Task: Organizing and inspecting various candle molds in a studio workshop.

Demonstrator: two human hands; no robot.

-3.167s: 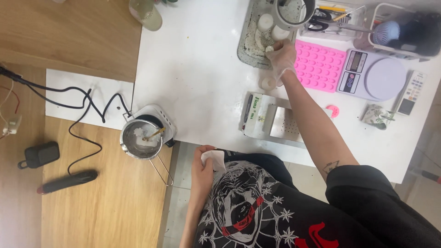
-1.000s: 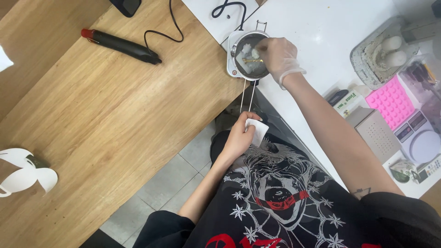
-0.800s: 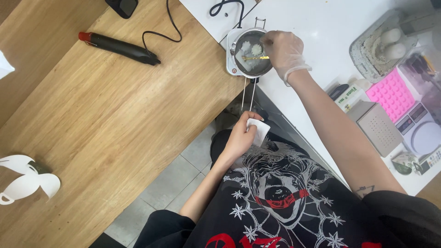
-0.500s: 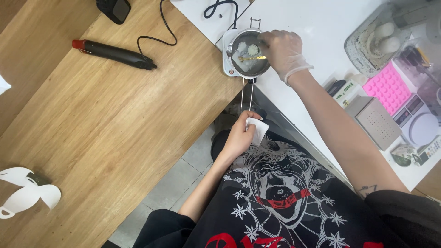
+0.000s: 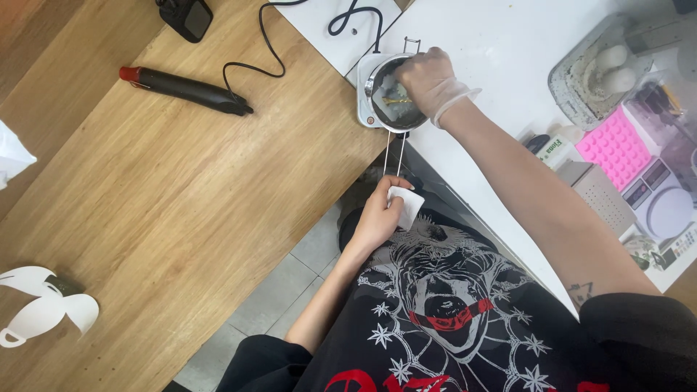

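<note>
Fingers of the right hand (image 5: 427,78) dip into the pot (image 5: 390,101) beside a black cable (image 5: 254,43).

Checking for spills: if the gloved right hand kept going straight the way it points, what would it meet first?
Probably the pale lumps inside the small metal pot: the right hand hovers over its rim, fingers aimed inward. Depth is unclear.

a home craft workshop: small melting pot (image 5: 392,98), pink silicone mould (image 5: 617,145), scale (image 5: 664,207) on worktables.
</note>
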